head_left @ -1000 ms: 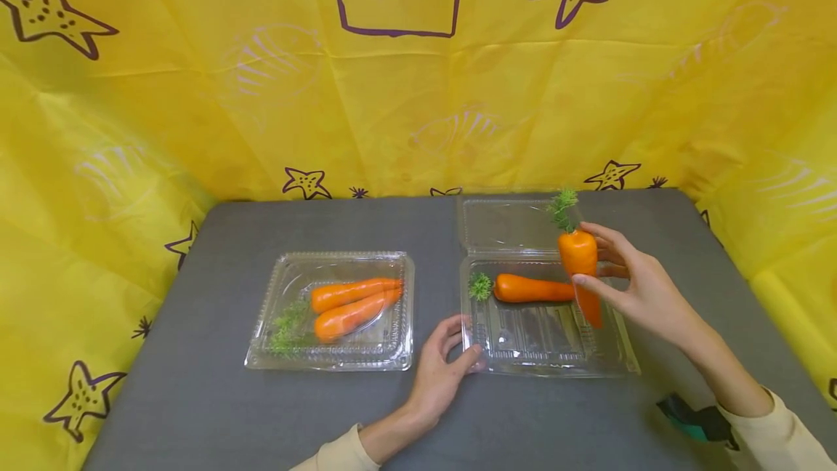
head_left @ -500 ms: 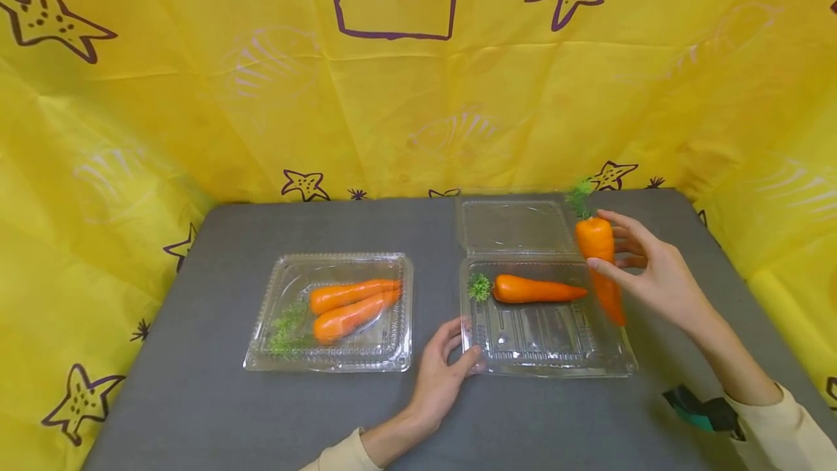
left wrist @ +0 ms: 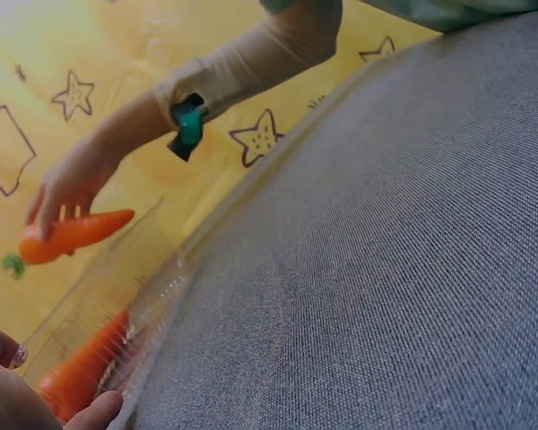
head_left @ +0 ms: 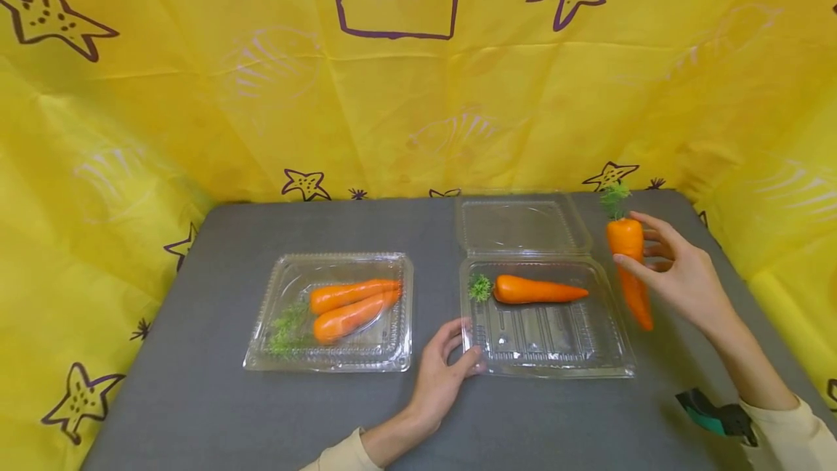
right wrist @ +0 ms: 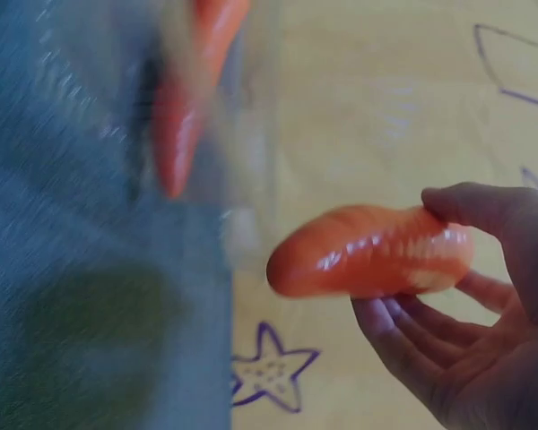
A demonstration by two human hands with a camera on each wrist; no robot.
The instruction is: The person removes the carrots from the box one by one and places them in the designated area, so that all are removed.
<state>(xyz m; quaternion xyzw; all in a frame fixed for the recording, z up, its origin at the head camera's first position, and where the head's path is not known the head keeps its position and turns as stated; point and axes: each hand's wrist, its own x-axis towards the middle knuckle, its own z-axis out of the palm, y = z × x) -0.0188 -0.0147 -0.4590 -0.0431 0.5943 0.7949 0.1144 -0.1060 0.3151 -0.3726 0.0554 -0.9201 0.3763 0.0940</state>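
My right hand (head_left: 689,278) grips a carrot (head_left: 628,246) with a green tuft between thumb and fingers. The carrot hangs tip down, just right of an open clear plastic clamshell container (head_left: 543,368), apart from it. A second carrot (head_left: 539,289) lies inside that container along its far side, tuft to the left. My left hand (head_left: 439,376) holds the container's front left corner, thumb at the front and fingers on the left wall. In the right wrist view the held carrot (right wrist: 368,255) points toward the camera, its tuft hidden.
To the left stands a shut clear clamshell container (head_left: 261,355) with two carrots (head_left: 353,311) inside. The open container's lid (head_left: 523,227) lies back toward the yellow cloth wall (head_left: 386,115). All rests on a grey table (head_left: 261,420).
My right hand has moved the held carrot rightward, from over the open container to beyond its right edge. The left hand stays at the container's corner.
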